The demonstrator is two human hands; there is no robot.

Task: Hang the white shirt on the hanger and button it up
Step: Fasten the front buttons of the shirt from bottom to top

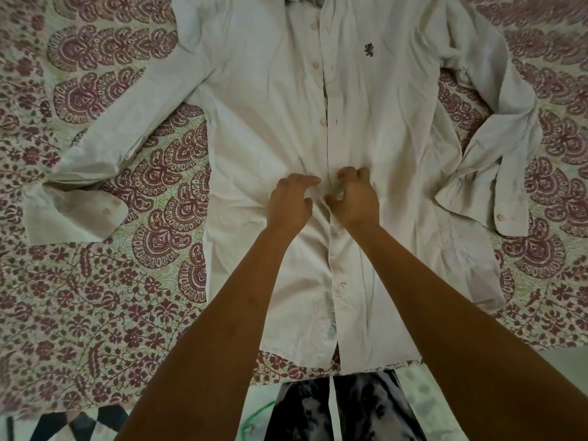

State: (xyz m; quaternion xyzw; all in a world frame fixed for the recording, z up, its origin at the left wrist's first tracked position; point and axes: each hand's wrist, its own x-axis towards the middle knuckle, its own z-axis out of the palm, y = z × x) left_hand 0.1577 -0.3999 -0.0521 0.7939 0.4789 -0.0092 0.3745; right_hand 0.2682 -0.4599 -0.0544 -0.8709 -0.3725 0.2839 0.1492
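Head view: white shirt [261,90] lies flat on the patterned bedspread [95,297], filling the frame's centre; left hand [291,202] and right hand [354,198], side by side mid-frame, each pinch its front edges, fingers curled.

The shirt [270,106] is white woven cloth, matt and finely creased, with rumpled folds at mid-frame. Its buttons [341,286] look like pale plastic with a faint sheen. The emblem [368,50] at upper right is dark stitched thread. The bedspread [95,281] beneath is matt printed cloth, slightly wrinkled. The tiles [79,424] at lower left look smooth.
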